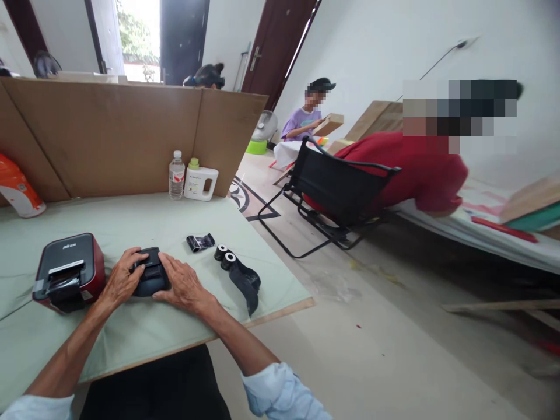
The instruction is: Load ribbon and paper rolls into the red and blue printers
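Observation:
Both hands hold a small black boxy device (151, 282) against the green tabletop; what kind it is I cannot tell. My left hand (121, 279) grips its left side, with the thumb and fingers over the upper edge. Along the right side rest the bent fingers of my right hand (182, 282). Just left of my left hand stands a red and black label printer (69, 262), a shiny black strip in its front slot. To the right lie a short piece of rolled black film (200, 242) and two white-cored black ribbon rolls (227, 261) with a loose tail.
A cardboard screen (131, 134) borders the table's back. Before it stand a water bottle (177, 175), a white jug (200, 182) and an orange bottle (20, 186). To the right, a person in red (394, 163) sits in a black folding chair (336, 184); another person (301, 122) holds a box.

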Demonstrator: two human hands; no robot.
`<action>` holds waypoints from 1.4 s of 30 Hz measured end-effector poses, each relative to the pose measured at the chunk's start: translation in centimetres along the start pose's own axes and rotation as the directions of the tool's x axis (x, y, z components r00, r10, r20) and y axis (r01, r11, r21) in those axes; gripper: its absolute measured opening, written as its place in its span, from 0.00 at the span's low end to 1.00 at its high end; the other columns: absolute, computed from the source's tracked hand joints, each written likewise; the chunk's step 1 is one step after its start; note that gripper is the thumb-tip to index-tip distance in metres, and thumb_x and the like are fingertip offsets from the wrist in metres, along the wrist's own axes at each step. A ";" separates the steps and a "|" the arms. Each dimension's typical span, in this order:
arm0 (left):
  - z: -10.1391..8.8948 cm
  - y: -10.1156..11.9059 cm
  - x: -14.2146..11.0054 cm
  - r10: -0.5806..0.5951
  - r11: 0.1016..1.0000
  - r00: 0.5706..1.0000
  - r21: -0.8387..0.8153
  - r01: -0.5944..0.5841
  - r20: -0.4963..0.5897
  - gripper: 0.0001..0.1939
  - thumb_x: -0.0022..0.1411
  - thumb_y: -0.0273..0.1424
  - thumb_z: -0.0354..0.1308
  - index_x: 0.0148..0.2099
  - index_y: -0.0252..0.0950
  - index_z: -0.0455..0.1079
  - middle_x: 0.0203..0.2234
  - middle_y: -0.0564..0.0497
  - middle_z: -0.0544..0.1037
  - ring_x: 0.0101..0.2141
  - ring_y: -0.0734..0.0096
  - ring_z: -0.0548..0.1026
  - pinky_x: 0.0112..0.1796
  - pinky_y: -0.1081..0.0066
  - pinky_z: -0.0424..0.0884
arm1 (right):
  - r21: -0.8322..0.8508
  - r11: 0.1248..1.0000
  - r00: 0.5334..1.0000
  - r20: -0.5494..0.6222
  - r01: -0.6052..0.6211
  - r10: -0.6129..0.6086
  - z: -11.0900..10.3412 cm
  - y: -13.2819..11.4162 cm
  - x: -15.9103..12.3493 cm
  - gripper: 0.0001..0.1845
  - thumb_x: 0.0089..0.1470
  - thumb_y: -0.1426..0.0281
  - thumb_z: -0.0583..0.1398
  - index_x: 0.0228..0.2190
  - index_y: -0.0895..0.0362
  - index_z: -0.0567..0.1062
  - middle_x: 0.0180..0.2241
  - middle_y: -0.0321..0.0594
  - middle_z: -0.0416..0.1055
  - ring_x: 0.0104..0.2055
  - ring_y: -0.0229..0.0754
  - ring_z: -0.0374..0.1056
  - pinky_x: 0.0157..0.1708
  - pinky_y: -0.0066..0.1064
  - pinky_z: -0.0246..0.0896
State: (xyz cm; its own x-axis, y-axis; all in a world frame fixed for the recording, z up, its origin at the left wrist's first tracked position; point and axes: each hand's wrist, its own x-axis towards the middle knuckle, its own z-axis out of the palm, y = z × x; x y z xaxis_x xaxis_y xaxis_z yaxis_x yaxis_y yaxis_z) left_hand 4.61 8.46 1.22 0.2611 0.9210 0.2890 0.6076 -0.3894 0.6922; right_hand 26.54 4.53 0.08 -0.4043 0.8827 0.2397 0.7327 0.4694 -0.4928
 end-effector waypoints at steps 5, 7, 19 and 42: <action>0.2 -0.4 0.0 0.016 1.000 1.000 0.012 -0.015 -0.012 0.17 0.66 0.35 0.54 0.52 0.39 0.79 0.61 0.40 0.73 0.60 0.52 0.74 0.61 0.47 0.71 | 0.030 0.999 0.999 -0.024 0.032 -0.031 0.4 0.8 0.4 0.60 0.47 0.55 0.77 0.72 0.56 0.57 0.69 0.59 0.62 0.69 0.60 0.63 0.64 0.53 0.64; 0.5 -0.4 0.0 0.025 1.000 0.999 0.018 -0.024 -0.023 0.16 0.65 0.34 0.55 0.51 0.40 0.79 0.60 0.41 0.74 0.60 0.52 0.74 0.62 0.47 0.71 | 0.035 0.999 1.000 -0.018 0.021 -0.020 0.5 1.0 0.5 0.59 0.47 0.54 0.76 0.72 0.55 0.57 0.70 0.58 0.61 0.69 0.61 0.64 0.64 0.54 0.64; 0.2 0.3 0.6 0.038 0.992 0.999 0.119 -0.039 0.012 0.19 0.66 0.33 0.55 0.56 0.39 0.78 0.58 0.40 0.73 0.59 0.51 0.74 0.62 0.47 0.71 | 0.164 0.986 0.999 0.048 -0.021 0.013 0.0 0.7 0.8 0.64 0.48 0.55 0.76 0.74 0.54 0.50 0.71 0.60 0.57 0.72 0.61 0.58 0.68 0.56 0.59; 0.5 0.8 0.6 0.065 0.972 0.995 0.222 -0.081 0.076 0.21 0.69 0.34 0.54 0.61 0.42 0.75 0.61 0.42 0.71 0.60 0.51 0.72 0.63 0.47 0.69 | 0.189 0.980 0.996 0.068 -0.062 0.050 0.3 1.1 0.8 0.62 0.50 0.53 0.75 0.74 0.55 0.51 0.72 0.57 0.56 0.73 0.63 0.56 0.70 0.60 0.52</action>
State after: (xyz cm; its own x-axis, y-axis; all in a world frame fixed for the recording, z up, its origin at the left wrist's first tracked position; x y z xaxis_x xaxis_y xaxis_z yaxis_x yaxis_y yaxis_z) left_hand 5.63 8.72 1.61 0.3564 0.8906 0.2826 0.7361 -0.4539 0.5021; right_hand 26.90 5.76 -0.50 -0.4032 0.9014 0.1576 0.6396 0.4008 -0.6560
